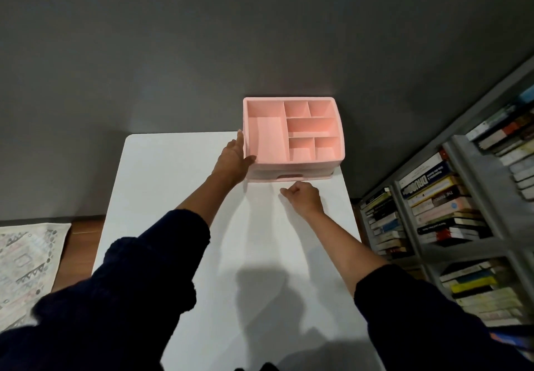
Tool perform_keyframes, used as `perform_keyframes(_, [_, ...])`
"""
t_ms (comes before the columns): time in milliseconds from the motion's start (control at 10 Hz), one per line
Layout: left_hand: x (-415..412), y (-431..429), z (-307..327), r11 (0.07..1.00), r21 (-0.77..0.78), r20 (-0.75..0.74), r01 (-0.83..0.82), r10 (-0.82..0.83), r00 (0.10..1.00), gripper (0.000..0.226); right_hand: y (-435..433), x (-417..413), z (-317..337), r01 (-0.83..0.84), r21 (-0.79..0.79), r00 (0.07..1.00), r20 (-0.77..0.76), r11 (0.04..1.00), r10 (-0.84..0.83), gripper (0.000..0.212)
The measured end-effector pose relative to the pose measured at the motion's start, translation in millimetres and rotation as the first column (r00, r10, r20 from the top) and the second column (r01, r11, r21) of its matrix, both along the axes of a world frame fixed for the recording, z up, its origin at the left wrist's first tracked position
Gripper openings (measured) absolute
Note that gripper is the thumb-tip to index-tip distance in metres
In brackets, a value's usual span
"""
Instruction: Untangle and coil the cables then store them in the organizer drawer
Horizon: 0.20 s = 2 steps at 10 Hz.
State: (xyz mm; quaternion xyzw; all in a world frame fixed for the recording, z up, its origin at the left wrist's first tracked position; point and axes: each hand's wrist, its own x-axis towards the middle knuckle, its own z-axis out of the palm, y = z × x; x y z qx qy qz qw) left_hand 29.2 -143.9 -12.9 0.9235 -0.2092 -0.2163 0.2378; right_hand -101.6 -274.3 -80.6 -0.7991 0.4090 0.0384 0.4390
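A pink plastic organizer [341, 128] stands at the far right end of the white table [179, 186], its top split into several empty compartments. Its drawer [312, 175] sits low on the front face, pushed in, with a dark handle slot. My left hand [234, 160] presses flat against the organizer's left side, thumb hooked over the front corner. My right hand [303, 197] is curled into a loose fist on the table just in front of the drawer, apart from it. No cables show anywhere in view.
A grey shelf unit [468, 174] packed with stacked books runs along the right of the table. A patterned cloth [26, 261] lies on a brown surface at the lower left. A dark grey wall rises behind the table.
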Motion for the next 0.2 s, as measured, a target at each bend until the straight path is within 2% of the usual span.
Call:
perform_keyframes(100, [-17.0, 22.1, -1.6, 0.998, 0.058, 0.056, 0.029, -0.032, 0.998, 0.067, 28.1, -8.9, 16.5, -0.034, -0.258, 0.986, 0.151, 0.966, 0.075, 0.015])
perform_keyframes(200, [-36.2, 43.7, -5.9, 0.983, 0.173, 0.202, 0.066, -0.101, 0.974, 0.064, 51.8, -13.1, 21.9, -0.023, -0.557, 0.936, 0.28, 0.83, 0.214, 0.023])
